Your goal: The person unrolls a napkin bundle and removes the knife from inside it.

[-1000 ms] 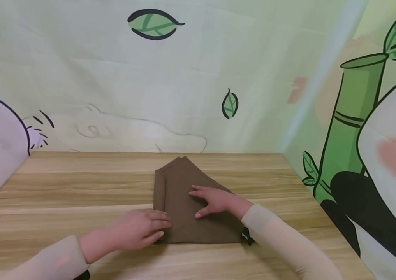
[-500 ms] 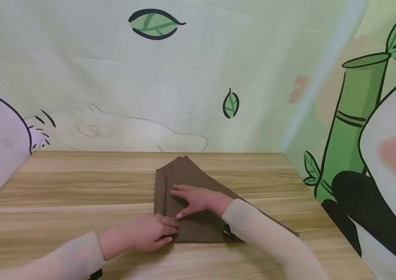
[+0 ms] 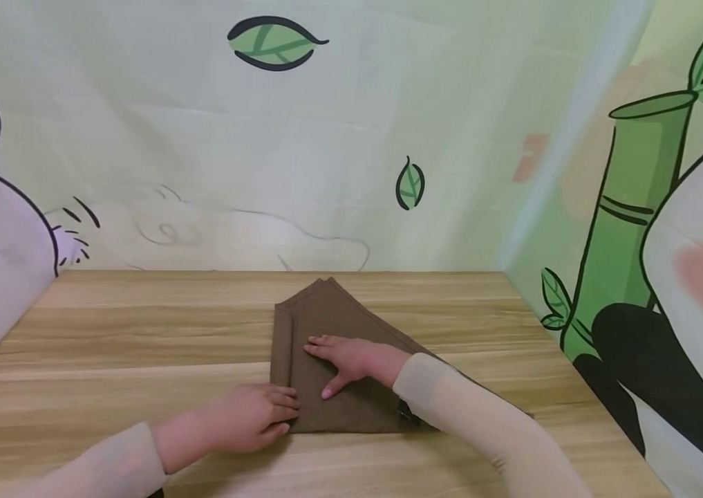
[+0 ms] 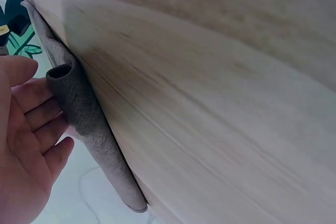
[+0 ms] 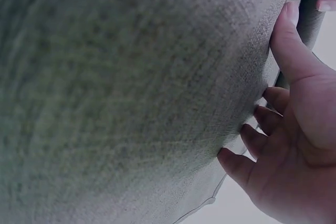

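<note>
A brown cloth lies on the table, folded to a point at the far end. Along its left side runs a narrow rolled edge, which shows as a hollow tube in the left wrist view. My left hand rests on the near end of that roll, fingers laid over it and thumb apart. On the middle of the cloth my right hand lies with fingers spread; in the right wrist view its fingertips touch the fabric. My right forearm covers part of the cloth's right side.
The wooden table extends on both sides of the cloth. Behind it hangs a printed backdrop with leaves, bamboo and pandas. A small black item shows under my right wrist.
My right hand has shifted left across the cloth, uncovering its right-hand corner. My left hand slid a little right with the near part of the roll, then back left.
</note>
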Demonstrator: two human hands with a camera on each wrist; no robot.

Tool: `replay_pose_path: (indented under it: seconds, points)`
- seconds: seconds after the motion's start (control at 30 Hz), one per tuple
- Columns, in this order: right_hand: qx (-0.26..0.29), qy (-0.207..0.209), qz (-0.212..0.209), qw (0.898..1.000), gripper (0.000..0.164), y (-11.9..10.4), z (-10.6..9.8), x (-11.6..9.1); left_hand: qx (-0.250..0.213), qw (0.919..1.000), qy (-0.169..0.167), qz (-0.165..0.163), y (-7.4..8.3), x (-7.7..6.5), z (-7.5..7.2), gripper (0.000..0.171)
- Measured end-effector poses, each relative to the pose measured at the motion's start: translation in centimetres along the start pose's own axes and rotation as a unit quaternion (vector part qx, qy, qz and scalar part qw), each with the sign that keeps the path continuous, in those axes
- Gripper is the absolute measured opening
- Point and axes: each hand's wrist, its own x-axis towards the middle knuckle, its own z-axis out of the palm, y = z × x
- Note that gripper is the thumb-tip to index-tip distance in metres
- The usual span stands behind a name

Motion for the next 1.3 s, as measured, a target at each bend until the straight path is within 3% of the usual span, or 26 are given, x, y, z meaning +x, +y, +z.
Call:
replay_pose_path:
  seconds: [0.13,0.33,0.57,0.97,1.13,1.3]
  points:
    - [0.003,0.003,-0.007,1.000,0.091,0.1,0.0,-0.1,0.003,0.9999,0.013,0.000,-0.1,-0.5,-0.1,0.024]
    - [0.009,0.003,-0.008,1.000,0.091,0.2,0.1,-0.4,-0.004,0.9999,0.005,-0.013,-0.1,-0.9,-0.2,0.024]
    - [0.011,-0.001,-0.006,1.000,0.092,0.9,0.4,-0.6,-0.001,0.9993,0.032,-0.017,-0.3,-1.8,-0.1,0.022]
    - [0.028,0.004,-0.011,1.000,0.090,1.6,0.6,-1.0,-0.012,0.9982,0.032,-0.050,-0.2,-3.5,0.1,0.030]
    - [0.023,0.003,-0.017,1.000,0.090,1.8,0.5,-0.9,-0.009,0.9981,0.046,-0.042,-0.4,-3.3,-0.1,0.029]
    - [0.027,0.017,-0.022,0.999,0.088,1.6,0.2,-0.9,-0.012,0.9987,0.041,-0.028,-0.6,-2.2,-1.2,0.028]
